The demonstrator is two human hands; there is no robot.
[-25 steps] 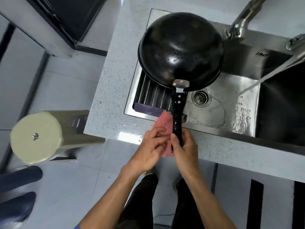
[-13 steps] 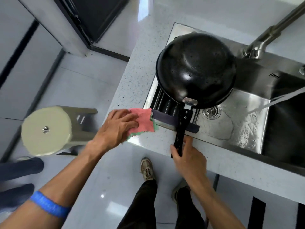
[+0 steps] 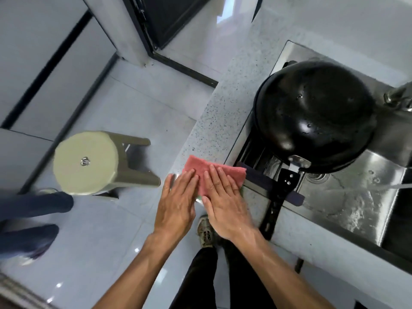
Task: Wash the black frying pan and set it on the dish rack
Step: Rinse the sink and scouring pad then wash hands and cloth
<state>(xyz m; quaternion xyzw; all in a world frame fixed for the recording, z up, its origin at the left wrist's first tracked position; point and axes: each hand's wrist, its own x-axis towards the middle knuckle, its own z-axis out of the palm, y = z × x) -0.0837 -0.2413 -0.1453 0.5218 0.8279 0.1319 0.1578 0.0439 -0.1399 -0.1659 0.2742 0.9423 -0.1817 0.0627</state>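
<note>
The black frying pan (image 3: 316,114) lies upside down on the dish rack (image 3: 260,161) at the left end of the sink, its wet bottom facing up. Its black handle (image 3: 276,201) sticks out over the counter's front edge, and no hand touches it. A pink cloth (image 3: 211,172) lies flat on the speckled counter (image 3: 220,121) just left of the rack. My left hand (image 3: 178,201) and my right hand (image 3: 223,199) press down on the cloth side by side, fingers straight.
Water streams from the right into the steel sink (image 3: 347,197), near the drain (image 3: 316,176). The faucet (image 3: 396,97) stands behind the pan. A beige stool (image 3: 87,162) stands on the tiled floor at left, next to another person's legs (image 3: 29,210).
My right hand let go of the pan's handle and moved left onto the cloth. My left hand laid the cloth flat on the counter. The view swung left.
</note>
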